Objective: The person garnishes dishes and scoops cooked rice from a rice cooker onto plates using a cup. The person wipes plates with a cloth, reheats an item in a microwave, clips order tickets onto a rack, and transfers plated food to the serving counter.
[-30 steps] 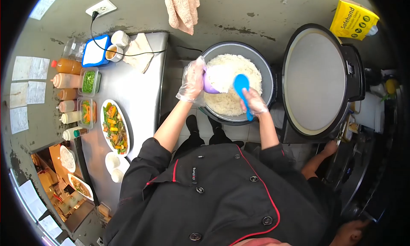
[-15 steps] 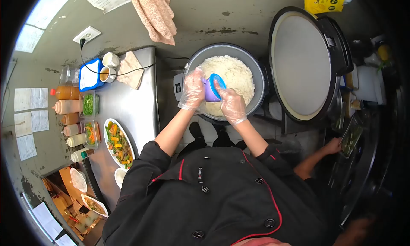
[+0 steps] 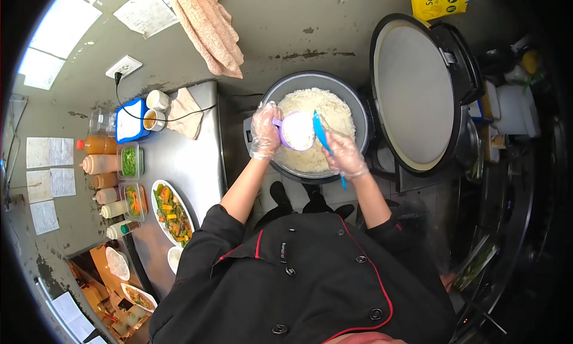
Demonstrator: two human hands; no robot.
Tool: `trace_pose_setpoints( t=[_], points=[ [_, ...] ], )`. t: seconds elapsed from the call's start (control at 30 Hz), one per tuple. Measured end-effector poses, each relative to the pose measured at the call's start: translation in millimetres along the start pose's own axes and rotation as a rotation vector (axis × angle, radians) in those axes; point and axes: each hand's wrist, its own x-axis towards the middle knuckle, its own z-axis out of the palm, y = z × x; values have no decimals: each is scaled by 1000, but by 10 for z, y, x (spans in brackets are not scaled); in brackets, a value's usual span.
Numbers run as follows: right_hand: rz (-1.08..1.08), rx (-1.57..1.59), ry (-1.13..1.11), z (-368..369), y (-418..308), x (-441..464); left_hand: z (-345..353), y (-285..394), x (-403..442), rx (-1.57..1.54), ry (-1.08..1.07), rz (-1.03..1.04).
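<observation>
My left hand (image 3: 265, 132), in a clear plastic glove, is closed on the handle of a purple cup (image 3: 283, 142). White rice fills the cup, and its mouth faces up toward me. In my gloved right hand (image 3: 346, 156) is a blue rice paddle (image 3: 319, 128), its blade at the right edge of the cup. Both hands are over a large rice cooker (image 3: 310, 78), where cooked rice (image 3: 334, 108) lies around and below the cup.
The cooker's round lid (image 3: 415, 93) stands open at the right. On the left, a steel counter (image 3: 179, 159) bears an oval plate of vegetables (image 3: 171, 216), a tub of chopped greens (image 3: 129, 161) and several sauce bottles (image 3: 98, 164). A towel (image 3: 209, 34) hangs above. Another person's hand (image 3: 447, 281) is at lower right.
The purple cup has turned so its rice-filled mouth now shows. The blue paddle has swung from across the cup to its right side. The other person's arm has moved lower.
</observation>
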Motion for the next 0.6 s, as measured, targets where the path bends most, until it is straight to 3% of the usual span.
trace_pose_setpoints(
  t=[0.07, 0.1, 0.2, 0.33, 0.37, 0.4, 0.43, 0.47, 0.5, 0.6],
  points=[
    [-662, -618, 290, 102, 392, 188, 16, 138, -35, 144, -39, 26],
    [-537, -794, 333, 246, 246, 17, 68, 218, -52, 197, -59, 65],
    [-668, -855, 371, 386, 293, -41, 93, 378, -45, 348, -153, 232],
    [-658, -818, 284, 284, 396, 4, 41, 253, -61, 456, -192, 363],
    [-542, -751, 140, 137, 428, 98, 42, 191, -68, 482, -179, 387],
    [-420, -680, -1, -43, 413, 185, 45, 125, -107, 342, -130, 198],
    [-63, -440, -176, -75, 42, 65, 31, 51, -167, 203, -87, 7],
    [-1, -278, -224, -241, 42, 78, 7, -37, -194, 65, -48, -178],
    [-115, -268, -169, -150, -46, 14, 29, -90, -203, 59, -17, -171],
    [-464, -669, -3, 131, 107, -113, 45, -95, -257, 326, -22, -119]
  ],
)
